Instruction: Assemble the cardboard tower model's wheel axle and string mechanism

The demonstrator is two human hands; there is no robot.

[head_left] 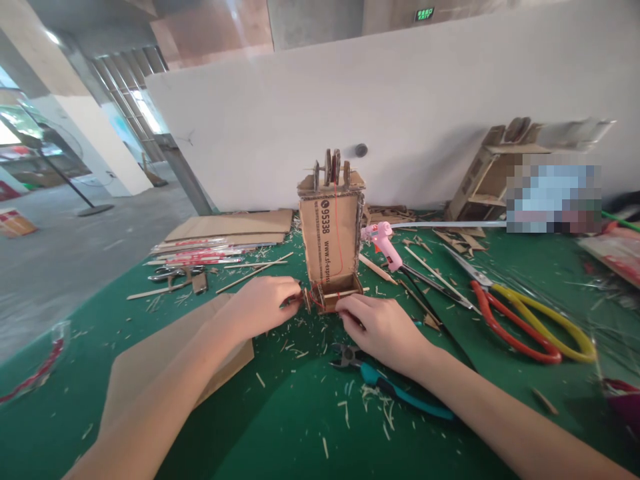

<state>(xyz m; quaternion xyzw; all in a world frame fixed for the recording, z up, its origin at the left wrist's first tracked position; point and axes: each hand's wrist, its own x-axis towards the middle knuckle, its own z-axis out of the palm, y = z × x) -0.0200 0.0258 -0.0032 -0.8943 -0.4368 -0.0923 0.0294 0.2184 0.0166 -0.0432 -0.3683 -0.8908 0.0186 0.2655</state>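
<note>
While the tower (323, 250) stands near the back edge of the table (285, 427), the left hand (273, 300) is curled at the crank (307, 300), the right hand (383, 327) bent at the base (329, 309). From where I'm standing, can't tell if either's really gripping. Pliers (370, 375) just beside the right.

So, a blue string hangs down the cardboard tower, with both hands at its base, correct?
Not blue: the head view shows a red string hanging down the cardboard tower, with the left hand and the right hand at its base.
</note>
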